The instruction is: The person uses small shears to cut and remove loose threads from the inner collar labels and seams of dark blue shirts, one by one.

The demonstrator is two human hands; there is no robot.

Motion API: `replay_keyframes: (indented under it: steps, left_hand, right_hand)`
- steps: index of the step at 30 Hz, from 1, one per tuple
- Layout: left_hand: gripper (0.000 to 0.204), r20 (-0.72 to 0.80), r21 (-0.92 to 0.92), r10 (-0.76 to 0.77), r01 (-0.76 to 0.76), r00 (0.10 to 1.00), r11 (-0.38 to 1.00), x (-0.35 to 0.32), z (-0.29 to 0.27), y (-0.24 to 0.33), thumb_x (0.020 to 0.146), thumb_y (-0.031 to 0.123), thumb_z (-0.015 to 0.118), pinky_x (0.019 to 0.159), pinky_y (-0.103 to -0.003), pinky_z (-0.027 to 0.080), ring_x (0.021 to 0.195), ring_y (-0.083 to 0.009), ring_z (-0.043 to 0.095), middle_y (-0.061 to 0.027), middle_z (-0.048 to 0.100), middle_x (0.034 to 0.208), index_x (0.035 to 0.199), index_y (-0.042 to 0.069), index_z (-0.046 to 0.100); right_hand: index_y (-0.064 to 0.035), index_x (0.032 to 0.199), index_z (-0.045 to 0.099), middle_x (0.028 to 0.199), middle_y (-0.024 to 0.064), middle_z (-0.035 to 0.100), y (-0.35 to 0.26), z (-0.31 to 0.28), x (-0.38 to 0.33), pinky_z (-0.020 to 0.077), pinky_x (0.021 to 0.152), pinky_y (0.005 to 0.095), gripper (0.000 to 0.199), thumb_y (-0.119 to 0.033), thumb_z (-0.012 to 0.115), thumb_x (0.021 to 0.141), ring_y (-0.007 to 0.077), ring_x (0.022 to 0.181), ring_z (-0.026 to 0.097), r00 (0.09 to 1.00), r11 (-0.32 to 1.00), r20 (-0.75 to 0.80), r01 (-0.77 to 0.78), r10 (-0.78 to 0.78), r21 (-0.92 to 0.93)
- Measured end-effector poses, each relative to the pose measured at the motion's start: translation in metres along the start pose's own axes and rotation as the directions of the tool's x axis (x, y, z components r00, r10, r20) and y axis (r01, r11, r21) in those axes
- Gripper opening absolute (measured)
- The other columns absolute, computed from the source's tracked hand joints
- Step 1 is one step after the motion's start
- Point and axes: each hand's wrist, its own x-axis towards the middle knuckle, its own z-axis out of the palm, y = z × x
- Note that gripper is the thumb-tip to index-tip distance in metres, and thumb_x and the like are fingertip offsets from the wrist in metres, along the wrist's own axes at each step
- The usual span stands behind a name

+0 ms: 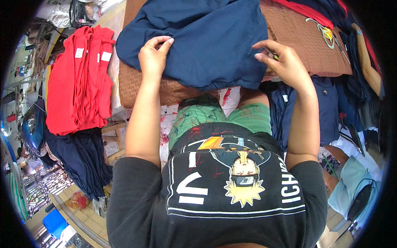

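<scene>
A navy blue cloth garment (206, 45) lies spread before me over a brown textured cover. My left hand (152, 60) pinches a bit of the cloth between thumb and forefinger, near the garment's left side. My right hand (286, 64) hovers at its right edge, with the forefinger reaching left and the other fingers curled. Inside that hand is a small yellow-and-dark tool (276, 57), mostly hidden by the fingers, so its kind cannot be made out.
Red garments (80, 82) with white tags are stacked at the left, above dark blue cloth (84, 157). More navy garments (306, 107) lie at the right. A yellow-green cord bundle (327, 35) rests on the brown cover (297, 37). Another person's arm (367, 62) shows at the far right.
</scene>
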Motion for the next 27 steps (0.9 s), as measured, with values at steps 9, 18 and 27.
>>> replay_keyframes:
  steps: [9,18,27]
  left_hand:
    - [0.045,0.811,-0.496,0.472,-0.021,0.346,0.868,-0.064,-0.05,0.084,0.079,0.04,0.07,0.095,-0.04,0.045,0.101,-0.0266,0.063,-0.0171,0.066,0.104,0.093,-0.002,0.068]
    - [0.034,0.429,0.06,0.634,-0.72,0.644,0.691,-0.089,0.026,0.056,0.072,0.001,0.064,0.089,-0.041,0.044,0.1,-0.0288,0.058,-0.0074,0.061,0.103,0.105,0.008,0.064]
    - [0.014,-0.131,-0.182,0.641,-0.654,0.757,0.734,-0.046,-0.013,0.122,0.081,0.001,0.065,0.076,-0.028,0.048,0.083,-0.0174,0.064,-0.0076,0.067,0.088,0.095,0.002,0.065]
  right_hand:
    - [-0.0015,0.11,0.065,0.086,0.0005,0.064,0.018,-0.026,-0.023,0.0446,0.071,0.0233,0.025,-0.015,0.063,0.09,0.0072,0.08,0.055,0.987,0.997,-0.145,-0.057,0.064,0.052]
    - [-0.0092,0.109,0.061,0.101,0.0137,0.065,-0.03,0.053,-0.035,0.0526,0.074,0.042,0.052,-0.037,0.078,0.069,0.0342,0.088,0.065,0.982,0.971,-0.073,0.161,-0.176,-0.177]
    - [-0.0103,0.103,0.066,0.099,0.011,0.066,0.027,0.019,-0.003,0.0508,0.081,0.0321,0.042,0.008,0.064,0.065,0.0261,0.091,0.066,0.72,0.929,-0.694,-0.267,0.016,-0.256]
